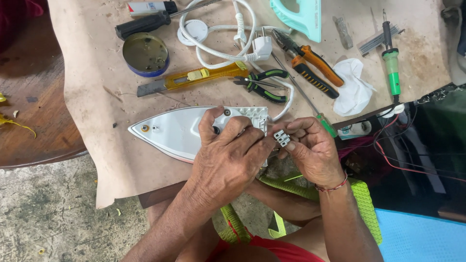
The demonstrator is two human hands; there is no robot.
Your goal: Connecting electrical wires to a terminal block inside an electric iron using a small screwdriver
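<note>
A white clothes-iron body (167, 130) lies flat on a brown paper sheet (92, 97), its pointed tip to the left. My left hand (228, 155) rests over its rear end, thumb and fingers pressing on the casing. My right hand (313, 148) pinches a small white terminal block (282, 138) between thumb and fingers, right beside the iron's back edge. A white power cord (218, 29) with plug (262, 47) loops from the iron's rear up across the paper.
Behind the iron lie a yellow utility knife (194, 77), green-handled pliers (264, 86), orange-handled pliers (310, 63), a screwdriver (145, 24), a round tin (145, 54), a crumpled white cloth (354, 87), a green soldering iron (392, 68) and a mint plastic iron cover (303, 14). Red wires (403, 167) trail at right.
</note>
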